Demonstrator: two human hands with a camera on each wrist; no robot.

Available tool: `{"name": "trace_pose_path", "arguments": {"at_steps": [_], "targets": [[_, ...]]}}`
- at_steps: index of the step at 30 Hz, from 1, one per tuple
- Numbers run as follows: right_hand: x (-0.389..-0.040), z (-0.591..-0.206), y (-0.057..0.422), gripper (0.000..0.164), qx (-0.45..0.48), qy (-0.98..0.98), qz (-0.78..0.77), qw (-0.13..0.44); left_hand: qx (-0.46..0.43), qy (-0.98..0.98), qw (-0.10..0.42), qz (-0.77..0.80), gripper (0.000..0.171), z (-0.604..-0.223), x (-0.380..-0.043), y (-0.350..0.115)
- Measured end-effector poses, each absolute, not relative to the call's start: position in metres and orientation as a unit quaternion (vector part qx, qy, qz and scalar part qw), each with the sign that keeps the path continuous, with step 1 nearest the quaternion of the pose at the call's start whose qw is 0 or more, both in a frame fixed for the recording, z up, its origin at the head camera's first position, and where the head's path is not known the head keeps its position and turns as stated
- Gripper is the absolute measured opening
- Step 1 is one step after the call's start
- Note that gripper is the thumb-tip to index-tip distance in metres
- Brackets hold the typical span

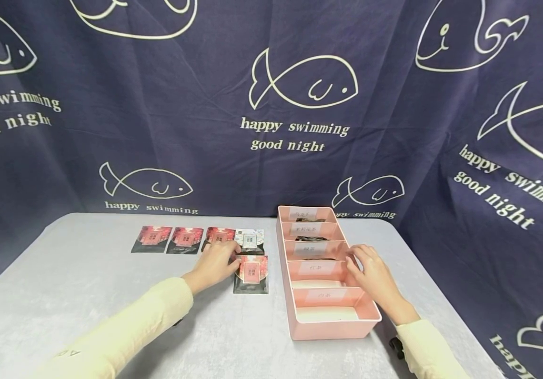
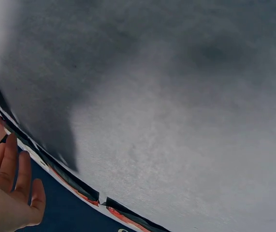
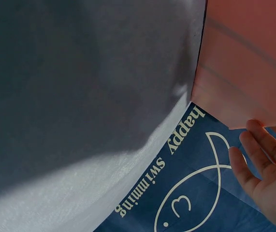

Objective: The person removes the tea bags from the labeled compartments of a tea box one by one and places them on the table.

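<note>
My left hand is over the tea sachets, its thumb and fingertips touching the left edges of a red-and-black tea sachet and a white-and-black tea sachet behind it. In the left wrist view, the left fingers look loosely extended. My right hand rests at the right rim of a pink divided box, thumb side towards a compartment. The right wrist view shows its fingers lightly bent beside the box's pink wall, one fingertip at the rim.
Two red-and-black sachets lie left in the back row; a third is partly hidden by the left hand. Labelled compartments divide the box; dark packets show in the rear ones. A navy fish-print curtain surrounds the grey table.
</note>
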State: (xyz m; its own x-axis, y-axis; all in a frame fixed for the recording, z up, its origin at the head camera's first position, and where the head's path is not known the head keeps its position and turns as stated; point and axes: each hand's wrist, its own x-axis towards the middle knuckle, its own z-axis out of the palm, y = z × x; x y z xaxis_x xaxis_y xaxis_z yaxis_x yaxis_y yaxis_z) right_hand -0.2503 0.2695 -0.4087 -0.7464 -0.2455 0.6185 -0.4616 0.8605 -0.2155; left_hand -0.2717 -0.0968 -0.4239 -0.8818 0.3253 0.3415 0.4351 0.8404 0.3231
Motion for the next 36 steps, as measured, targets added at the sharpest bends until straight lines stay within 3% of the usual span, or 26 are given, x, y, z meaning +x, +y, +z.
{"name": "trace_pose_path", "arguments": {"at_steps": [8,23,36], "targets": [[-0.250,-0.408,0.269,0.014,0.193,-0.918,0.185,0.294,-0.205,-0.949,0.130,-0.202,0.022,-0.422,-0.272,-0.098],[-0.250,-0.409,0.270,0.014,0.192,-0.918,0.183,0.296,-0.308,-0.911,0.183,-0.205,0.019,-0.404,-0.275,-0.094],[-0.249,-0.407,0.269,0.015,0.186,-0.920,0.183,0.290,-0.353,-0.897,0.158,-0.213,0.021,-0.381,-0.273,-0.057]]}}
